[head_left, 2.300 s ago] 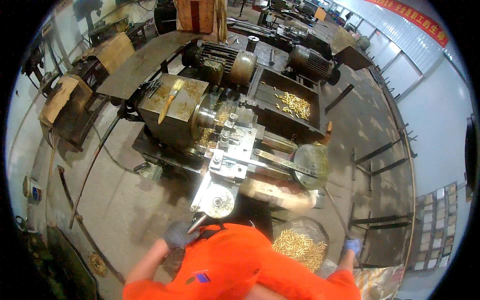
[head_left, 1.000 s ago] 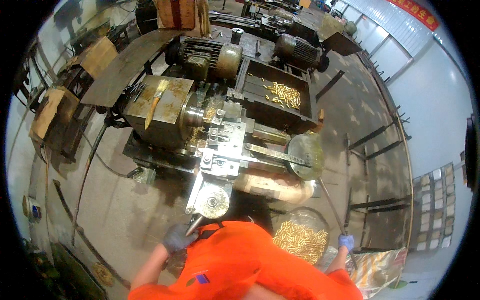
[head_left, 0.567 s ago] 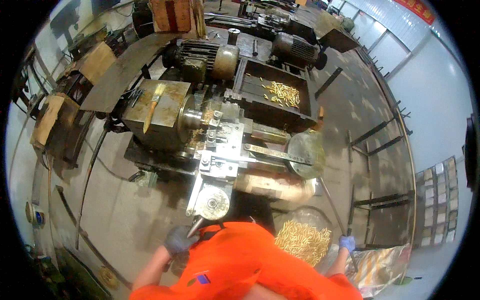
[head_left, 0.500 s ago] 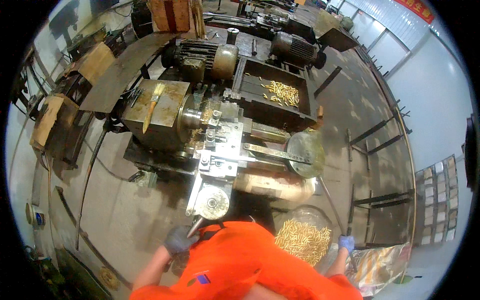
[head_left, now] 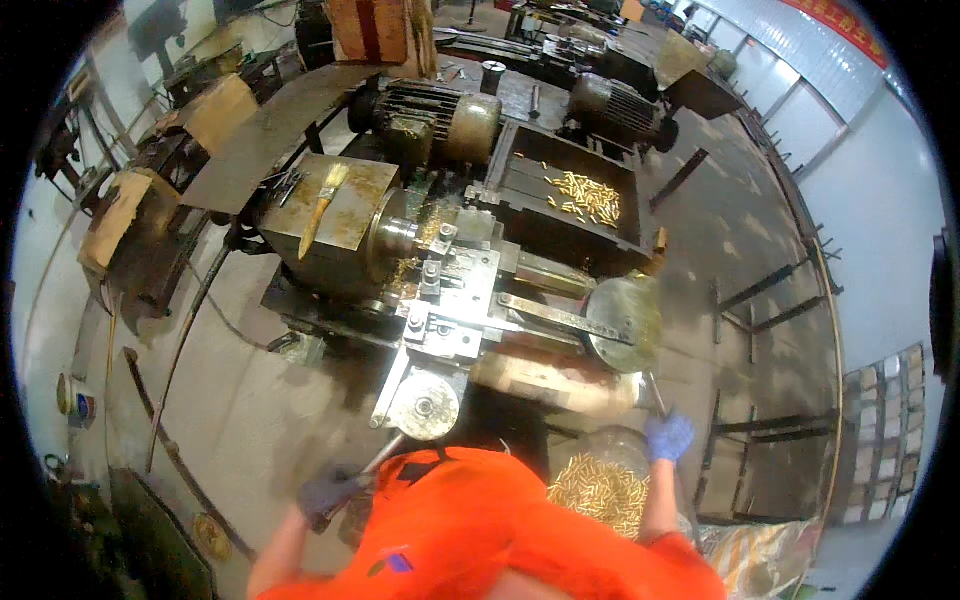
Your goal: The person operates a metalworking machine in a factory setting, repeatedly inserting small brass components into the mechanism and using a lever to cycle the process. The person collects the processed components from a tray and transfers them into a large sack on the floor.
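A small metal lathe stands in front of me. My left hand, in a dark glove, is closed around a metal lever handle that slants out from the round dial at the lathe's near end. My right hand, in a blue glove, is wrapped round a long metal lever below the round plate. Between the hands lies the bright tool slide with its clamped tool blocks. Left of it, the chuck has brass-coloured chips around it.
Beside my right forearm is a basin of small brass pieces. A dark tray behind the slide holds more brass pieces. A brush lies on the headstock. Electric motors stand behind; a printed sack lies at lower right.
My right hand has moved up and forward, nearer the round plate. My left hand has swung outward to the left with the lever handle. The whole view has shifted slightly.
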{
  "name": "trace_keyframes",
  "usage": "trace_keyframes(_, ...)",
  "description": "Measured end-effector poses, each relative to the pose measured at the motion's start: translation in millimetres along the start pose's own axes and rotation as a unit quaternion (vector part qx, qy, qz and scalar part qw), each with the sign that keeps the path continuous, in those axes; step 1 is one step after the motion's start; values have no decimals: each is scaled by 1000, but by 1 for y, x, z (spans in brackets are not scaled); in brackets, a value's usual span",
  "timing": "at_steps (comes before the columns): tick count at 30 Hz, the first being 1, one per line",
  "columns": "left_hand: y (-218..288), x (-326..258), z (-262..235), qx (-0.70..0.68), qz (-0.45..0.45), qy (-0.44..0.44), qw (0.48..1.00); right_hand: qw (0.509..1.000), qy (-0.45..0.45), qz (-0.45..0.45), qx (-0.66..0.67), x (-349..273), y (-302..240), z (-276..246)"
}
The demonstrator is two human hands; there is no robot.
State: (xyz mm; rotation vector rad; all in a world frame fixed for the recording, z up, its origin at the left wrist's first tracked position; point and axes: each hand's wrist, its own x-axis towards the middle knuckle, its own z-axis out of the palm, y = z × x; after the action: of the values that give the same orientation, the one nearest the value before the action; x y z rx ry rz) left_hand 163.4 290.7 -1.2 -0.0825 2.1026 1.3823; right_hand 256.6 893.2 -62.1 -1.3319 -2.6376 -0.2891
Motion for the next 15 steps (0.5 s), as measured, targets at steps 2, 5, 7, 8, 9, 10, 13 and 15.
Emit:
trace_keyframes(2, -34, -20, -18, -21, -48, 81, 995, 999, -20, -29, -9, 33, -8, 3)
trace_keyframes(5, -92, -48, -15, 34, 11, 228, 973, 994, -39, -72, -75, 95, 5, 9)
trace_keyframes(7, -126, -50, 10, 62, 34, 272, 960, 985, -48, -79, -142, 136, 2, 15)
trace_keyframes(8, -124, -48, 22, 20, 13, 304, 952, 979, -35, -83, -183, 155, 1, 23)
trace_keyframes(9, -122, -48, 37, -26, -7, 343, 939, 983, -40, -90, -157, 169, -12, 17)
trace_keyframes(10, -119, -51, 51, -72, -27, 381, 921, 986, -46, -96, -132, 184, -24, 8)
trace_keyframes(13, -84, -49, 67, -159, -83, 457, 871, 990, -50, -85, -98, 236, -44, 30)
trace_keyframes(15, -84, -41, 68, -128, -71, 491, 859, 989, -11, -107, -98, 255, -55, 47)
